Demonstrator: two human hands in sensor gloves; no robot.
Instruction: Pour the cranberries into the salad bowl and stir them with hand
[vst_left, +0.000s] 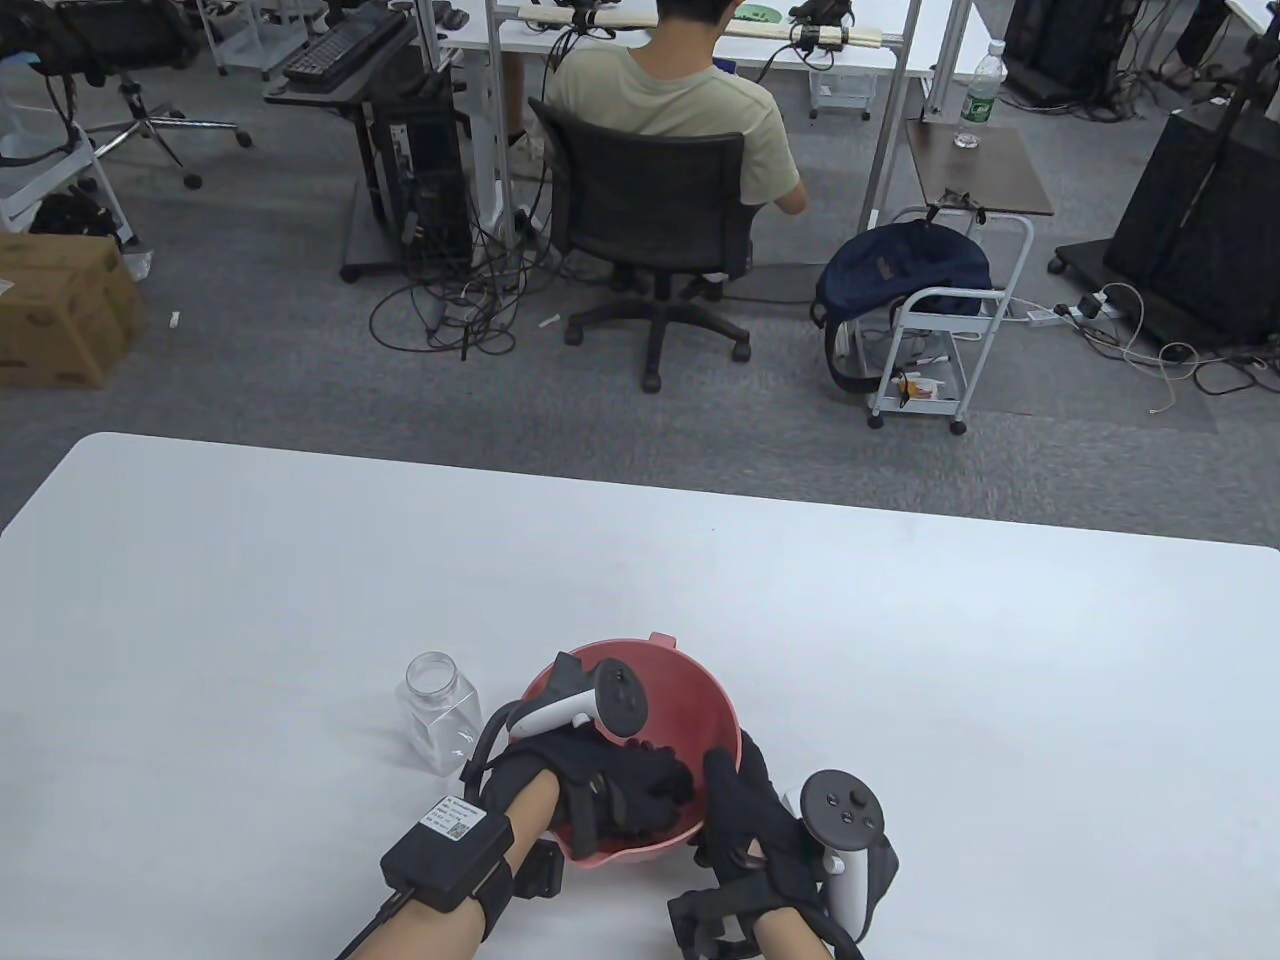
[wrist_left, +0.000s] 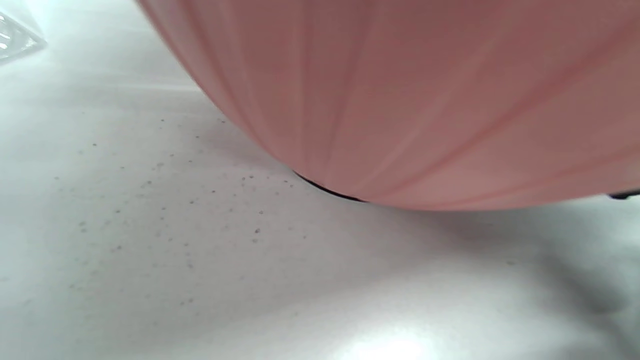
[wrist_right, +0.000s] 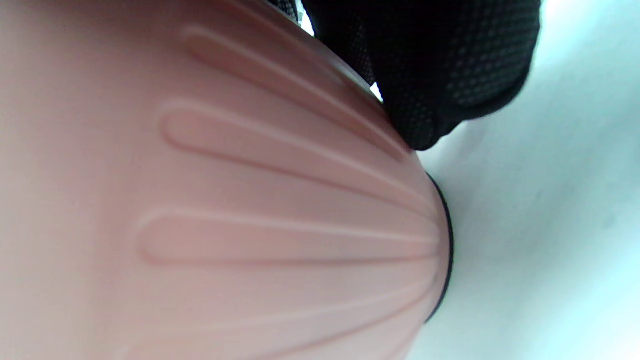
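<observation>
The pink salad bowl (vst_left: 692, 700) stands near the table's front edge. My left hand (vst_left: 640, 790) reaches down into it, and its gloved fingers cover the bowl's bottom, so the cranberries are hidden. My right hand (vst_left: 735, 800) grips the bowl's right rim. In the right wrist view a gloved finger (wrist_right: 440, 75) lies against the ribbed outer wall of the bowl (wrist_right: 250, 200). Only the outer wall of the bowl (wrist_left: 425, 100) and its dark base ring on the table show in the left wrist view. An empty clear jar (vst_left: 440, 710) with no lid stands upright just left of the bowl.
The white table (vst_left: 900, 650) stretches wide behind and to both sides of the bowl. A corner of the jar (wrist_left: 10, 40) shows at the top left of the left wrist view. Beyond the table a person sits at a desk with their back turned.
</observation>
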